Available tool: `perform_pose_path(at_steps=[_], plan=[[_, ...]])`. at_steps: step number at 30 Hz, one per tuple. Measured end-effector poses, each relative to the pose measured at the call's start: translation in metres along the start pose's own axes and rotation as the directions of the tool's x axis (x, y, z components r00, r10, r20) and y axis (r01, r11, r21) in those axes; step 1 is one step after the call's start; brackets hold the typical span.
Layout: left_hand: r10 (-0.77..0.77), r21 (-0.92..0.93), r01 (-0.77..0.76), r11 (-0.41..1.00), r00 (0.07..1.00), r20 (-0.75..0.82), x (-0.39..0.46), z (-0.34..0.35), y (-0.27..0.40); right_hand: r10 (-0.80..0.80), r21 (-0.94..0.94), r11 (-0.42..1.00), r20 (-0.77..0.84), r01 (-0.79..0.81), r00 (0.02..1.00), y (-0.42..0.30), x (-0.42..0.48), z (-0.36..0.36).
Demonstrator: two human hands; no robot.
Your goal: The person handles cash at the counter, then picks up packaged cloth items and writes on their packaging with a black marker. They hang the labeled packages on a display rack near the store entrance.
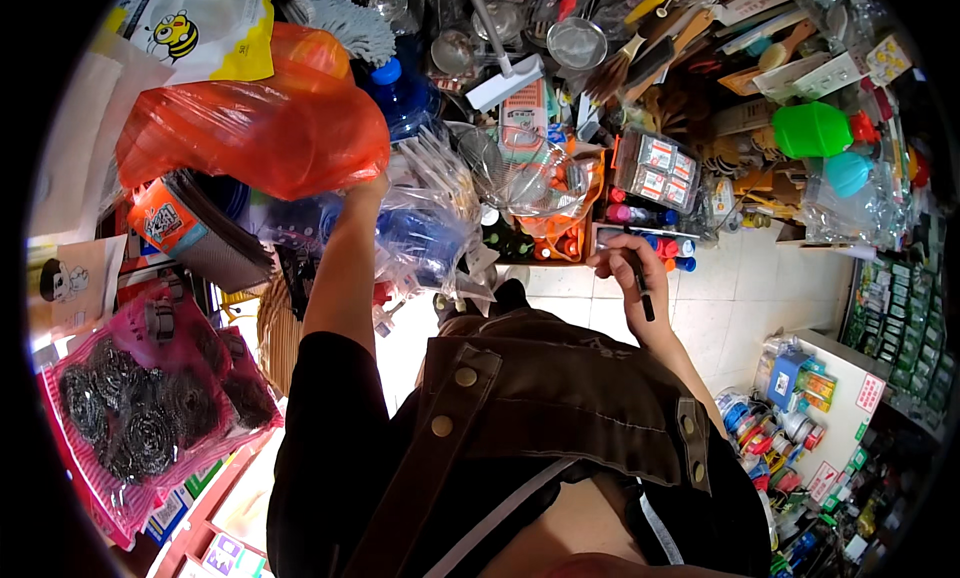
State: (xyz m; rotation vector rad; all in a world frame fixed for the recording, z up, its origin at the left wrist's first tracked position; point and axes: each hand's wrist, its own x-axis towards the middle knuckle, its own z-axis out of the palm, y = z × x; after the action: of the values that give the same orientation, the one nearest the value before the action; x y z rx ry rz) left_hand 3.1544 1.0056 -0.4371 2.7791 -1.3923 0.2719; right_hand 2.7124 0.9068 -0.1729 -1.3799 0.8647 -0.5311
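Note:
My left hand (367,186) is raised at the upper left against a red plastic bag (255,127); the bag covers most of its fingers, so its grip is hidden. Beneath the bag stands a stack of dark mesh items in an orange label (169,221). My right hand (630,266), at the centre right, holds a slim black marker or pen (643,293) that points down towards me. Just beyond that hand are bottles with red and blue caps (667,248) and a clear pack of small boxed goods (660,171).
Wire strainers (517,169), brushes (619,67) and a green plastic container (812,130) crowd the shelf ahead. Pink-striped bags of steel wool scourers (142,405) hang at the left. Tape rolls (757,435) sit on a white counter (840,398) at the right, beside the tiled floor (712,315).

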Motion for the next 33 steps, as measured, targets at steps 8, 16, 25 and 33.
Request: perform_pose_path(at_steps=[8,16,25,33], plan=[[-0.104,-0.237,0.115,0.965,0.993,0.058,0.013,-0.015,0.007,0.011,-0.032,0.999,0.159,-0.006,0.987,0.001,0.005,0.011],[0.031,-0.172,-0.023,0.985,0.999,0.044,-0.039,-0.136,0.011,-0.026,0.063,0.998,0.277,0.009,0.961,0.016,0.016,0.015],[0.286,-0.152,-0.336,0.93,0.917,-0.28,-0.087,-0.32,0.037,-0.037,0.009,0.999,0.318,0.036,0.947,0.021,0.046,0.051],[0.527,-0.361,-0.602,0.713,0.799,-0.292,-0.104,-0.453,0.074,-0.536,-0.251,0.685,0.463,0.684,0.706,-0.03,0.077,0.089]])
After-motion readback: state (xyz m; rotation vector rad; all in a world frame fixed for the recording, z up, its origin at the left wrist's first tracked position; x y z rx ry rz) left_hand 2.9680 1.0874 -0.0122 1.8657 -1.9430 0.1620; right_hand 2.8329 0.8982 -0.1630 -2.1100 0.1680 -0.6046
